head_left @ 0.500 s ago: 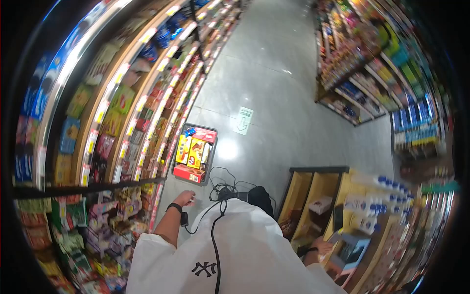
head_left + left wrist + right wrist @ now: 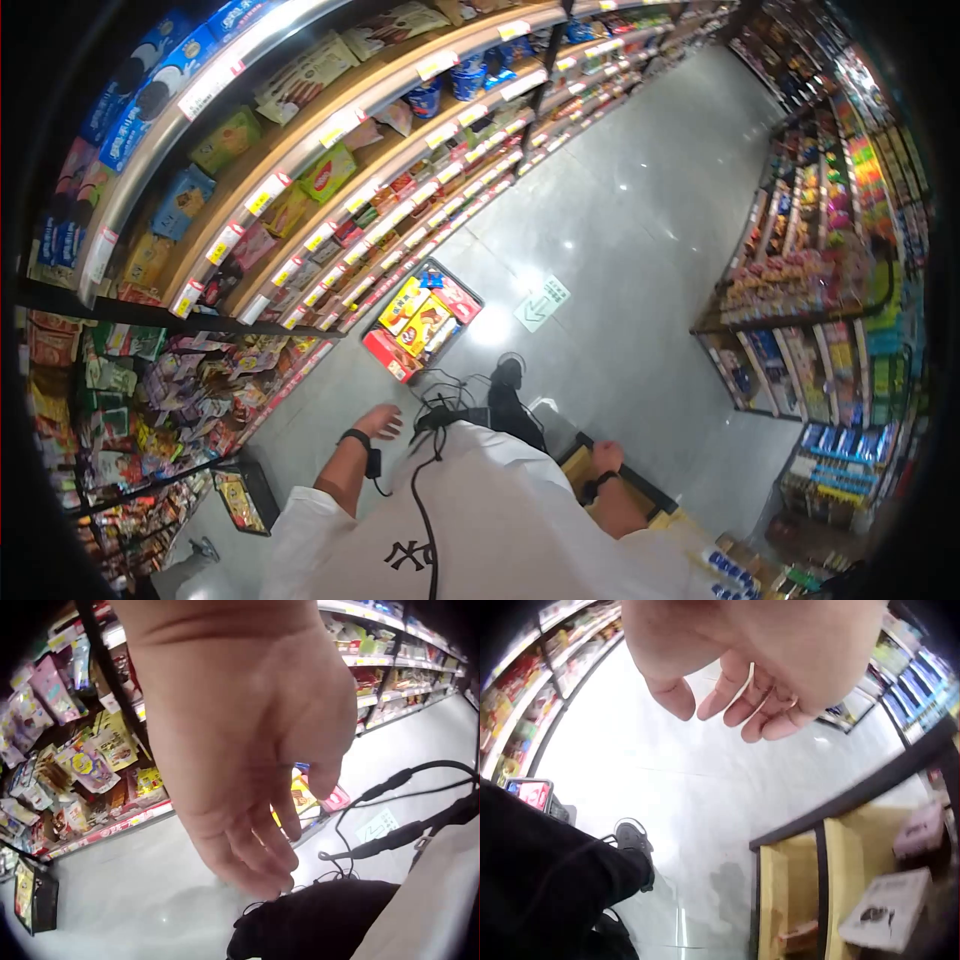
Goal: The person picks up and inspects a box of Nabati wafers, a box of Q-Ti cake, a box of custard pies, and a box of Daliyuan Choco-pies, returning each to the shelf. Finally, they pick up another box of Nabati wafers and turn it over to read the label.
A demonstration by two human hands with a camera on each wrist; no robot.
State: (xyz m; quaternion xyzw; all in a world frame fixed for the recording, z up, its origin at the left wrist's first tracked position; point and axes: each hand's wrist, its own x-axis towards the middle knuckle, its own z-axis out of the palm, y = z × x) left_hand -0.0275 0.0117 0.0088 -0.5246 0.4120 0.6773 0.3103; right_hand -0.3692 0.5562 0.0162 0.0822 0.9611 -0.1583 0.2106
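My left hand [image 2: 380, 421] hangs in the air at my side, holding nothing. In the left wrist view its fingers [image 2: 259, 851] are loosely bent. Over the end of a low wooden display stand [image 2: 640, 478] is my right hand [image 2: 606, 457], also holding nothing. The right wrist view shows its fingers [image 2: 739, 697] relaxed, above the floor and apart from the stand. On the floor ahead of my left hand stands a black basket [image 2: 478, 290]. Inside lie yellow boxes [image 2: 425, 328], red boxes [image 2: 392, 357] and a blue packet [image 2: 432, 279].
Long snack shelves [image 2: 450, 60] run along the left. More shelves [image 2: 800, 240] stand at the right. A floor sign with an arrow [image 2: 543, 304] lies beyond the basket. Another dark bin [image 2: 245, 497] is at the lower left. Black cables [image 2: 440, 395] hang near my legs.
The view has turned, so the shelves and basket now lie at a slant. My right hand has left the items on the display stand and moved forward past its end, without anything in it.
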